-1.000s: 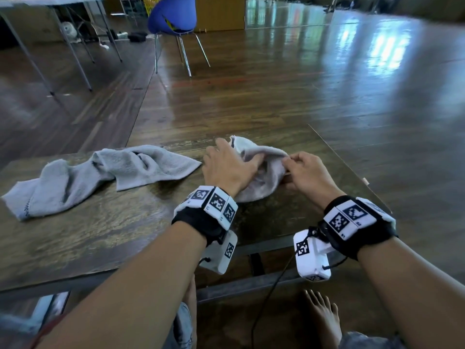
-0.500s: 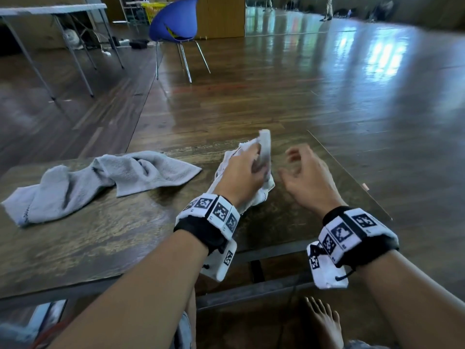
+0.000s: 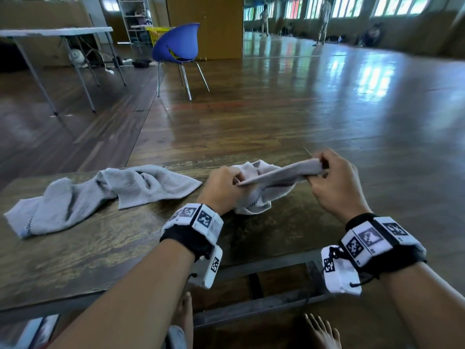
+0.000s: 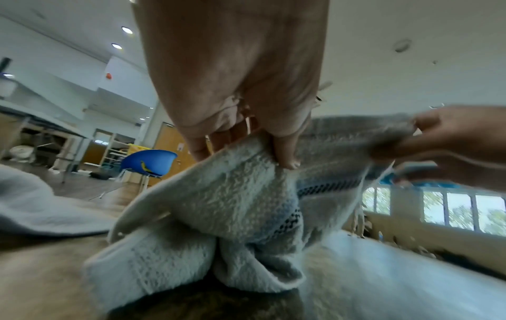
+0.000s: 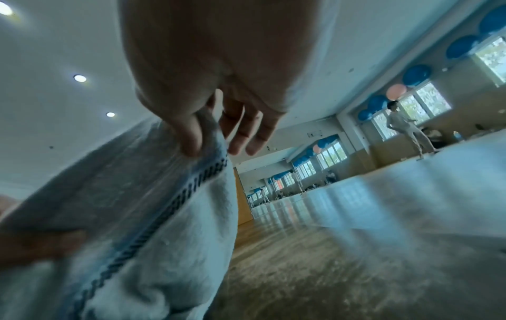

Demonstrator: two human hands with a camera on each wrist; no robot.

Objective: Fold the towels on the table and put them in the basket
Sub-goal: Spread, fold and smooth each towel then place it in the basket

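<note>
A small pale towel (image 3: 273,176) with a dark stitched band (image 4: 323,188) is stretched between my two hands above the right part of the wooden table (image 3: 100,248). My left hand (image 3: 224,188) pinches one end of its edge, thumb on the cloth (image 4: 240,203). My right hand (image 3: 334,182) pinches the other end (image 5: 175,194) a little higher. The rest of this towel hangs bunched onto the table. A second grey towel (image 3: 100,195) lies crumpled on the table's left half. No basket shows in any view.
The table's near edge and metal frame (image 3: 264,268) run below my wrists, with bare feet (image 3: 322,333) under it. Beyond stand a blue chair (image 3: 176,49), a folding table (image 3: 57,34) at far left and open wooden floor. People stand far off by the windows.
My right hand, open half a second ago, now pinches the towel's edge. Both hands have risen and pulled apart, drawing that edge taut. The grey towel has not moved.
</note>
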